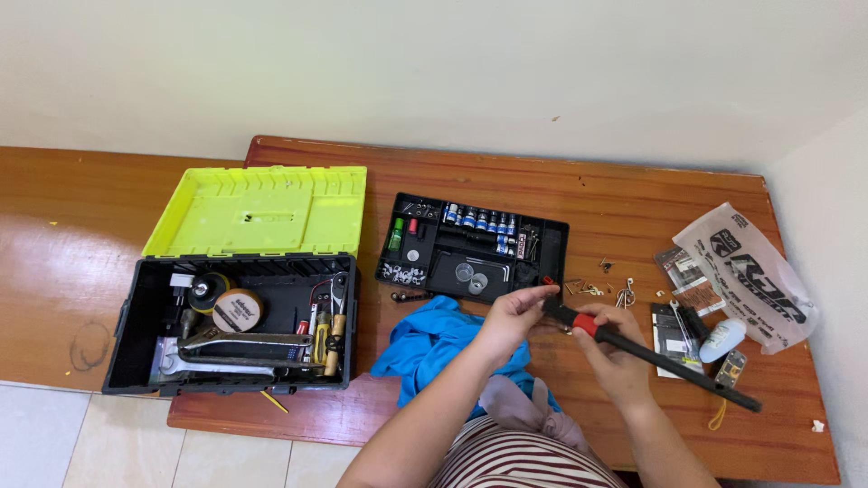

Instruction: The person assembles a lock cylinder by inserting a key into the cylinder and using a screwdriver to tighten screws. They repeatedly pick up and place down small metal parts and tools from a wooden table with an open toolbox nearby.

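While a person in a striped top works at a wooden table (633, 194), both bare hands close on a long black tool with a red collar (637, 348), held low over the tabletop near its front edge. The left hand (514, 316) pinches the tool's near end, fingers pressed together around the tip, and the right hand (615, 348) wraps around the shaft just behind the red band, the rest of the black rod slanting away to the right beyond it.

A crumpled blue cloth (434, 343) lies just beside the left wrist. Behind the hands sits a black organiser tray (475, 246) with a row of batteries, a small green bottle and assorted small fittings in its compartments (what each fitting is cannot be made out). Loose bits of hardware (601, 289) are scattered on the wood between the tray and a clear printed plastic bag (746, 271) at the right, with small dark packets (683, 312) near it.

Well apart to the left stands an open black toolbox (231, 325), its lime-yellow lid (258, 210) folded back; wrenches, wooden-handled tools and a roll of tape rest inside.
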